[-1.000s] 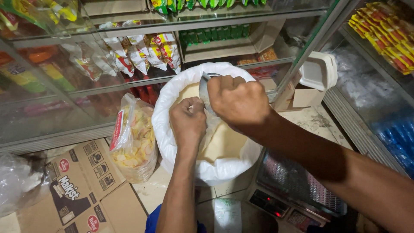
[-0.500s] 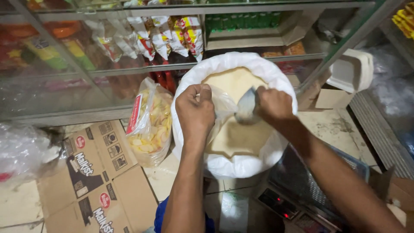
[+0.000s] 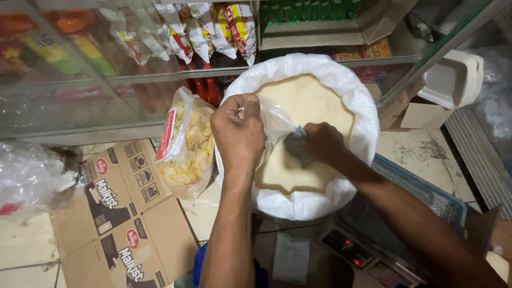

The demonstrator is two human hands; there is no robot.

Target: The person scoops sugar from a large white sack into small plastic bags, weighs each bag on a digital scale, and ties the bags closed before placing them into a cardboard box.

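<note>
The right hand (image 3: 324, 143), closed on a metal scoop (image 3: 296, 145), has moved from the white sack's (image 3: 368, 128) 12 o'clock rim down beside the clear bag (image 3: 274, 125). The left hand (image 3: 238, 130) pinches that bag open at its 9 o'clock, so filling looks underway.

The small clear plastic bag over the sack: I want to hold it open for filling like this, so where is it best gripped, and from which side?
Grip the small clear plastic bag at its top rim, coming from above on the left, as the left hand does. The film is limp, so pinching the rim probably keeps the mouth open toward the right hand and its scoop over the white sack.
</note>
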